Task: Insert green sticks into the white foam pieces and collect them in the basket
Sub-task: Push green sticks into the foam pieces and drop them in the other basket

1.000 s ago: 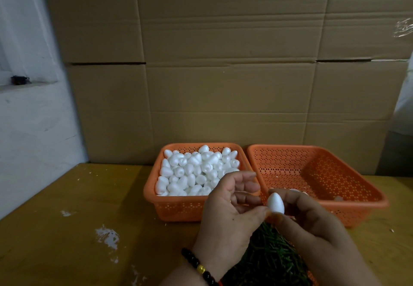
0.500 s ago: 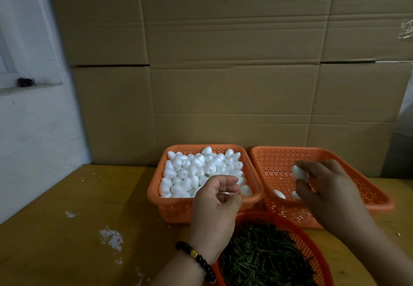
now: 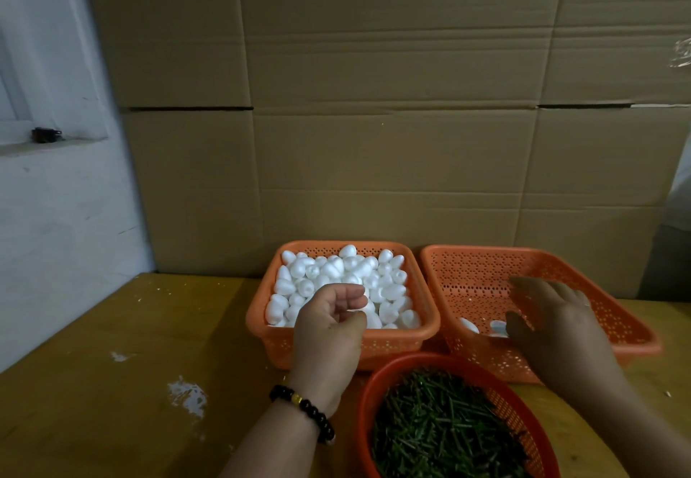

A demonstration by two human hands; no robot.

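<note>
- Step in hand, as judged: a finished piece goes into the collecting basket (image 3: 561,264) on the right while the left hand (image 3: 329,331) readies for the next foam piece.
- Right hand (image 3: 553,324) is low inside the collecting basket, fingers (image 3: 523,283) spread and relaxed, gripping nothing that shows; a white piece (image 3: 497,326) lies just beside the thumb on the basket floor, another (image 3: 469,325) near the front-left corner. Whether sticks are in them cannot be told.
- Left hand hovers at the front rim of the foam basket (image 3: 426,305); its fingers (image 3: 351,296) are loosely curled. A pale bit shows at the fingertips, but whether it is pinched or just foam behind cannot be told.
- To do it well: let go low so light foam does not bounce out; take one piece only from the heap; push the stick straight along the piece's axis, gently, since foam likely crumbles.
- Foam basket: heaped with white foam pieces (image 3: 347,272), egg-shaped, close to the rim.
- Round red basket (image 3: 523,410), nearest the person: a thick bed of green sticks (image 3: 441,425).
- All three baskets sit close together on the worktop (image 3: 131,384).
</note>
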